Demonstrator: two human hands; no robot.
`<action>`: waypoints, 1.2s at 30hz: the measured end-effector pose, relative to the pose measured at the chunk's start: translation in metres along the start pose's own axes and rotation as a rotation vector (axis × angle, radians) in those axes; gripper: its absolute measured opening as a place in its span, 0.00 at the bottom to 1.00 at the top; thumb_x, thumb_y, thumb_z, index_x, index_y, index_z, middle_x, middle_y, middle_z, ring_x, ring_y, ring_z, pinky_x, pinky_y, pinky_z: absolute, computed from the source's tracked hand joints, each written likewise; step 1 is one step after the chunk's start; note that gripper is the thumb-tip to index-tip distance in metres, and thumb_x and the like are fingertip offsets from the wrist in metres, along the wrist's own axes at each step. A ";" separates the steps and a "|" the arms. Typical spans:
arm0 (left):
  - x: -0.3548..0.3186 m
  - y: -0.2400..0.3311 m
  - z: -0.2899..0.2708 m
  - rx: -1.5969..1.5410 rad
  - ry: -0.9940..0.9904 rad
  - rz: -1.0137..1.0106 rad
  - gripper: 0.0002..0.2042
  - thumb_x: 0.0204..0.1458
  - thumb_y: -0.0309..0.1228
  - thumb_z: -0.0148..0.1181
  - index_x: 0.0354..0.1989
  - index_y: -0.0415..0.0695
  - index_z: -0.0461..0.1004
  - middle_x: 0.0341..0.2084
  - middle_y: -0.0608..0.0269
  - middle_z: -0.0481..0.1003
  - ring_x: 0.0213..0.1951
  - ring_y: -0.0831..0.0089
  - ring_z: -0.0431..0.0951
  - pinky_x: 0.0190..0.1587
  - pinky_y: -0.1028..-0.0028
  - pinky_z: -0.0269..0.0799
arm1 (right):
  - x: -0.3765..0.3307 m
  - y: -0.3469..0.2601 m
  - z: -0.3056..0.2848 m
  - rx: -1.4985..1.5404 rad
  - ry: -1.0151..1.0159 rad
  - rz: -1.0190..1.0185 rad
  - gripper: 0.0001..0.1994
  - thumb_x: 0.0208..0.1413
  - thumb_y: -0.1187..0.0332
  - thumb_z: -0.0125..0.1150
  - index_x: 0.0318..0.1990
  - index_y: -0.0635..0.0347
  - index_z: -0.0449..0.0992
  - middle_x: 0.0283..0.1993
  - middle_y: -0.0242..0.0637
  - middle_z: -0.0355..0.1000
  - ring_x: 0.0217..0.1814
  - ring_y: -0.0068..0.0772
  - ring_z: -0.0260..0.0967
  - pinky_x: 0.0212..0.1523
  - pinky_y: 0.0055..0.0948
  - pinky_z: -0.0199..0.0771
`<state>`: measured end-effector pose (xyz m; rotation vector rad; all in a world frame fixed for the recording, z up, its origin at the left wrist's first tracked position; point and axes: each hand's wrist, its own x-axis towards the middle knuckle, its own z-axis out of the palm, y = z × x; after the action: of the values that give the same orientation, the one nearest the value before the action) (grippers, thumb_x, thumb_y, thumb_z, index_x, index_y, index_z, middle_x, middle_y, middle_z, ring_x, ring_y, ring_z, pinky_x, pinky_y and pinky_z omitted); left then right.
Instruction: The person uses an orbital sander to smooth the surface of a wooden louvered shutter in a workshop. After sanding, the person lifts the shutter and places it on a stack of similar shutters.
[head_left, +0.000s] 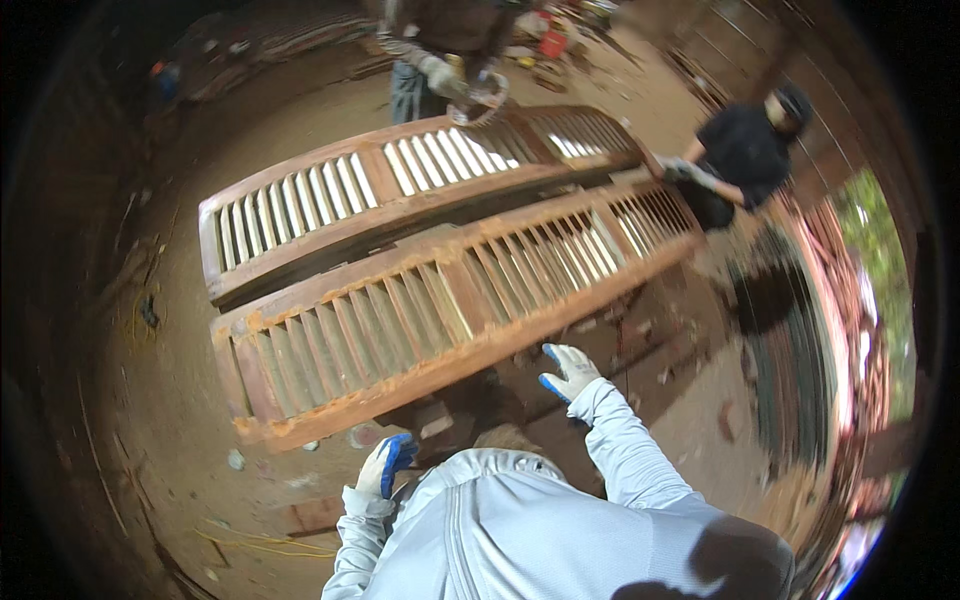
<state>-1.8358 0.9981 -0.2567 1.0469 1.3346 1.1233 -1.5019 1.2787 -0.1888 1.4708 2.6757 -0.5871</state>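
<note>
Two long wooden louvered shutter panels lie side by side before me. The near shutter (465,262) has reddish-brown frame rails with orange-brown patches and several slanted slats. Behind it the far shutter (380,172) shows bright gaps between its slats. My left hand (388,465), in a white glove with a blue palm, is below the near shutter's left part, its fingers loosely bent and holding nothing. My right hand (570,372), gloved alike, hovers just off the near rail with thumb and fingers apart. Neither hand touches the wood.
Across the panels a gloved person (440,75) holds a roundish object, blurred, over the far shutter. Another person (750,150) in dark clothes reaches to the panels' right end. Stacked dark strips (790,370) stand at right. A yellow cord (265,540) lies on the floor.
</note>
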 end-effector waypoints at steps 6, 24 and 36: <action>0.139 -0.022 0.152 -1.166 0.276 -0.551 0.16 0.65 0.41 0.47 0.58 0.49 0.65 0.43 0.61 0.72 0.42 0.67 0.73 0.44 0.64 0.73 | 0.248 0.174 -0.050 -0.248 -0.045 -0.170 0.38 0.56 0.49 0.57 0.70 0.57 0.54 0.71 0.50 0.52 0.74 0.49 0.47 0.73 0.42 0.46; 0.323 -0.014 0.296 -1.540 0.957 -0.502 0.29 0.58 0.56 0.53 0.58 0.47 0.68 0.54 0.54 0.72 0.56 0.58 0.71 0.56 0.60 0.69 | 0.440 0.216 -0.101 -0.410 -0.347 -0.229 0.43 0.46 0.34 0.61 0.63 0.56 0.65 0.61 0.43 0.65 0.65 0.45 0.59 0.67 0.39 0.55; 0.275 -0.073 0.346 -0.199 1.003 -0.427 0.42 0.46 0.21 0.64 0.71 0.44 0.48 0.61 0.54 0.64 0.60 0.63 0.67 0.62 0.66 0.64 | 0.392 0.242 -0.089 -0.441 -0.346 -0.356 0.35 0.48 0.37 0.61 0.50 0.61 0.72 0.55 0.47 0.68 0.59 0.51 0.63 0.58 0.43 0.63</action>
<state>-1.5080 1.2778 -0.3790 -0.0374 2.0242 1.4576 -1.5060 1.7421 -0.2625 0.7176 2.5691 -0.2078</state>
